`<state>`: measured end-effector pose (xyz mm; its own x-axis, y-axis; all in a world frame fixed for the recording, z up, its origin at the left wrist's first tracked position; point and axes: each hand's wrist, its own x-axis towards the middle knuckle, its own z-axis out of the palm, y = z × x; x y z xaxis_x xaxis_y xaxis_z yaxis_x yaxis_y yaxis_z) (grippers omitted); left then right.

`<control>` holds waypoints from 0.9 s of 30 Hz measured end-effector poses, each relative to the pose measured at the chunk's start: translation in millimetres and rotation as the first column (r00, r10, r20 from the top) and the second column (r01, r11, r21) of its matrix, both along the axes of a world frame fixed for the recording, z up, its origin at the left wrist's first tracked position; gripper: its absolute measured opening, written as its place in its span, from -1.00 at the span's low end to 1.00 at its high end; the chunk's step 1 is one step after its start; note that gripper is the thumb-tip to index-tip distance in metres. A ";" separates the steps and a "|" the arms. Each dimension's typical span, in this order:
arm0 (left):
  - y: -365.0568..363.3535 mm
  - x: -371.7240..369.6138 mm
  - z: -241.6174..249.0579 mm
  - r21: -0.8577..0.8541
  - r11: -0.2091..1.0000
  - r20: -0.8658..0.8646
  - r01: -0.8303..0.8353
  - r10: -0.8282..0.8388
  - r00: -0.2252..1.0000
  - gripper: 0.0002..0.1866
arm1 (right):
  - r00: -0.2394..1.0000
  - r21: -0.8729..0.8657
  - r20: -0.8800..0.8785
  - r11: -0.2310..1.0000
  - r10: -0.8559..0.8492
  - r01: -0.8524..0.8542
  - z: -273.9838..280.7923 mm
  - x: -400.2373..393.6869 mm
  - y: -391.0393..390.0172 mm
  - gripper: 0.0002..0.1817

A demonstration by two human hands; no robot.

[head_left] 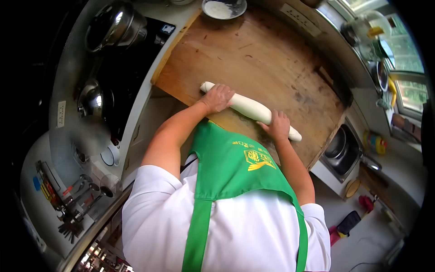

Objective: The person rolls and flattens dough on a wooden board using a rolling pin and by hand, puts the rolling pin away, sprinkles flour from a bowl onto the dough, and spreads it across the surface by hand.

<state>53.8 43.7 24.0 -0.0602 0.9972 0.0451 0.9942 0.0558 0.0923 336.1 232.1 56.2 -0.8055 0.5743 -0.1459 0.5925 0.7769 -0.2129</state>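
The dough roll (250,108) looks well shaped, long and uncut but fatter mid-length, lying ten-to-four o'clock on the board (267,50), left hand (218,98) and right hand (277,125) gripping it with curled fingers.

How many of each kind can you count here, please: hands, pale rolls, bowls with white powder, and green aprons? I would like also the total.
Hands: 2, the left hand and the right hand
Pale roll: 1
Bowl with white powder: 1
Green apron: 1
Total: 5
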 end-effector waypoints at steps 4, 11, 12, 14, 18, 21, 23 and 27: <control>14.5 27.6 -11.5 0.007 0.995 0.020 0.098 -0.098 0.995 -0.33 | 0.970 0.056 -0.239 0.998 0.048 -0.036 -14.2 -1.1 -23.2 -0.23; 66.1 99.8 -23.2 0.167 0.977 0.046 -0.135 0.129 0.991 -0.31 | 0.950 0.112 -0.310 0.991 -0.036 0.074 -36.1 -23.9 -34.3 -0.34; 75.6 90.5 -14.5 0.154 0.984 0.080 -0.091 0.080 0.994 -0.37 | 0.956 0.102 -0.295 0.994 -0.008 0.039 -32.3 -30.5 -22.4 -0.35; 106.0 74.4 -0.6 0.064 0.993 0.162 -0.094 0.083 0.983 -0.41 | 0.948 0.079 -0.319 0.997 0.009 0.017 -27.1 -52.2 8.4 -0.41; 151.1 51.9 10.2 -0.024 0.991 0.270 -0.134 0.136 0.953 -0.53 | 0.897 0.041 -0.442 0.998 -0.015 0.037 -34.9 -79.6 53.6 -0.54; 182.9 34.0 4.0 0.001 0.984 0.276 -0.177 0.170 0.946 -0.60 | 0.910 -0.051 -0.395 0.992 -0.129 0.118 -20.4 -102.4 88.7 -0.56; 203.1 15.6 1.3 0.080 0.971 0.196 -0.226 0.207 0.959 -0.62 | 0.901 -0.056 -0.388 0.981 -0.194 0.187 -26.2 -106.7 104.5 -0.55; 151.5 -5.3 19.8 -0.015 0.958 0.229 -0.286 0.282 0.932 -0.55 | 0.858 0.006 -0.477 0.975 -0.191 0.221 -20.2 -72.9 104.8 -0.53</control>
